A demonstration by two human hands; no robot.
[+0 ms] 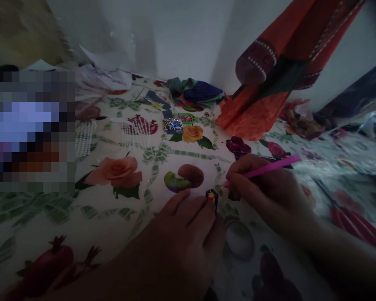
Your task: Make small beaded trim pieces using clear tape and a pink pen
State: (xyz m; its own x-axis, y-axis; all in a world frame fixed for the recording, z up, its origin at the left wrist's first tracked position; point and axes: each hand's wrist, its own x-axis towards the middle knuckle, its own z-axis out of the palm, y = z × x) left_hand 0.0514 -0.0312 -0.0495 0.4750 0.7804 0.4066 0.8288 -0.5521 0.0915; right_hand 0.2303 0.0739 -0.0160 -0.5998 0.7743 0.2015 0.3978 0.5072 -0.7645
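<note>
Right hand (266,190) is closed on a slim pink pen-like tool (269,166), its tip low over the white fruit-and-rose-printed tablecloth (106,230), just beside a small dark-edged piece with a yellow-and-red motif (211,195). That piece is touched by fingertips of the left hand (191,230), laid low on the cloth; whether it's pinched or only pressed can't be told. For clean work, the piece should probably be pinned at its near edge, motif uncovered, and the tool steered lightly, wrist rested.
</note>
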